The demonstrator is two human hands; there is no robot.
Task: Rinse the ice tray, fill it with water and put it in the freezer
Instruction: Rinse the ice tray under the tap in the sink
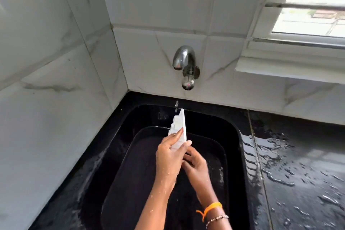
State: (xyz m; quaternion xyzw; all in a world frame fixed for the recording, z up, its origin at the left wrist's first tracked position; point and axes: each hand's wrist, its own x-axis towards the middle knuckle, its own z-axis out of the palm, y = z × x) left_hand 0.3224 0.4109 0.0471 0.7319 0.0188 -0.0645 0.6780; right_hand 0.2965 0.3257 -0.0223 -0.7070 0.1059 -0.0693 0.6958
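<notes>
Left hand (169, 152) has its grip closed round the lower end of the white plastic ice tray (178, 127), thumb on one face and fingers wrapped on the other; tray stands near-upright on edge, upper corner just under a thin stream of water (176, 105) falling from the curved steel wall tap (183, 63). Right hand (194, 161) sits just below and behind the tray's lower end, fingers curled; whether its grip takes the tray or only steadies it cannot be told. Tray is over the black rectangular sink (233, 136), clear of the basin floor. Black stone worktop (298, 164) to the right carries pooled water. Judgement: rinse step in hand, filling not begun. Risks: wet skin and wet plastic may let the tray slip into the sink; held this steeply, the compartments will not retain water.
</notes>
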